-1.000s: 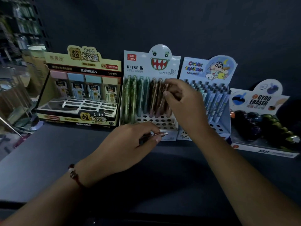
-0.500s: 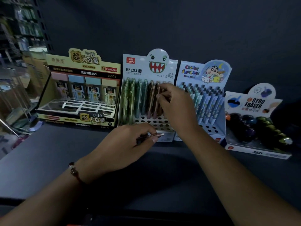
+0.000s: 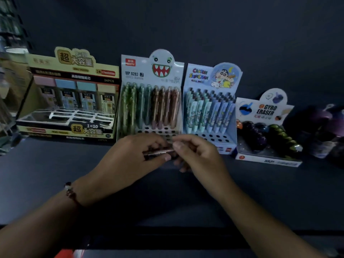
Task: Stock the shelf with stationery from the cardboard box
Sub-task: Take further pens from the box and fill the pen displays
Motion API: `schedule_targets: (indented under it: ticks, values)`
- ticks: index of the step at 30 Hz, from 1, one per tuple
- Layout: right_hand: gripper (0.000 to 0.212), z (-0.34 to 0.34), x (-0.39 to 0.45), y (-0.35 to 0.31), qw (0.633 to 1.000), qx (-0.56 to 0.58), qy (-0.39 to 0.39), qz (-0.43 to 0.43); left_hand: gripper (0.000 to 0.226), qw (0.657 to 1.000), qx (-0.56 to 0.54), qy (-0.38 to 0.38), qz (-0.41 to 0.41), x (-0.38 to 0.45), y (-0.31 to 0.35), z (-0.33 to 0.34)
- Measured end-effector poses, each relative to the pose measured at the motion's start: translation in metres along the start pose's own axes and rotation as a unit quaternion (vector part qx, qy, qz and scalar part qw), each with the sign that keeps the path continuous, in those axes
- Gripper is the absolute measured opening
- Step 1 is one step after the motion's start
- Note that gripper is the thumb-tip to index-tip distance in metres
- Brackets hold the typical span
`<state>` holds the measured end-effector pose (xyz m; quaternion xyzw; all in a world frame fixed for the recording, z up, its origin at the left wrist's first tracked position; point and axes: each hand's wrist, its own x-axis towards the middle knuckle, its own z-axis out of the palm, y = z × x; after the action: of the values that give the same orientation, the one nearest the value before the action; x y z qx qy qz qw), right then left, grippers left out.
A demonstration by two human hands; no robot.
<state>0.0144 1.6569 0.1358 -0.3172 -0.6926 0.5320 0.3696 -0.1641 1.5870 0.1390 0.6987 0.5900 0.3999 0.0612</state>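
Note:
My left hand (image 3: pixel 130 157) grips a small bundle of brown pens (image 3: pixel 158 152) just above the dark shelf (image 3: pixel 55 179). My right hand (image 3: pixel 197 157) meets it from the right, with thumb and fingers pinching the end of one of those pens. Both hands hover in front of the monster-face pen display (image 3: pixel 149 101), which holds green, teal and brown pens upright in a holed rack. Several front holes of the rack stand empty. The cardboard box is out of sight.
A yellow pencil-lead display (image 3: pixel 74 94) stands at the left. To the right are a Crayon Shinchan pen display (image 3: pixel 210 107), a Gyro Eraser box (image 3: pixel 266 127) and dark items (image 3: pixel 323 131) at the far right. A clear rack (image 3: pixel 7 108) borders the left edge.
My right hand has come down from the brown pens in the rack to the bundle in my left hand. The left hand has stayed near the display's front.

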Motion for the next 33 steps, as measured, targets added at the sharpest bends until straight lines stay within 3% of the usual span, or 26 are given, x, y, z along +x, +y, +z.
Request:
schedule_targets:
  ticks: [6,14,19,24,27,29,33]
  values:
    - [0.010,0.001,0.003,0.003,0.999,0.011,-0.037,0.020,0.022,1.000,-0.005,-0.023,0.011,-0.001,0.005,0.002]
    - [0.011,-0.020,0.018,0.003,0.977,0.184,0.101,0.036,0.029,1.000,0.018,-0.003,-0.006,-0.003,-0.004,0.001]
    - [0.012,-0.023,0.018,0.005,0.976,0.170,0.136,0.018,0.031,0.999,0.050,0.001,0.019,-0.004,-0.003,0.000]
    - [0.010,-0.034,0.021,0.000,0.956,0.193,0.219,-0.015,0.023,0.989,0.133,0.009,0.059,-0.004,-0.007,0.000]
    - [0.012,-0.040,0.028,-0.007,0.952,0.154,0.260,-0.049,0.041,0.981,0.180,-0.012,0.073,-0.007,-0.009,-0.001]
    - [0.015,-0.042,0.033,-0.016,0.956,0.086,0.264,-0.093,0.050,0.969,0.224,-0.074,0.072,-0.007,-0.009,-0.001]
    - [0.017,-0.038,0.051,-0.041,0.956,-0.111,0.193,-0.191,0.054,0.953,0.258,-0.149,0.057,-0.009,-0.008,0.003]
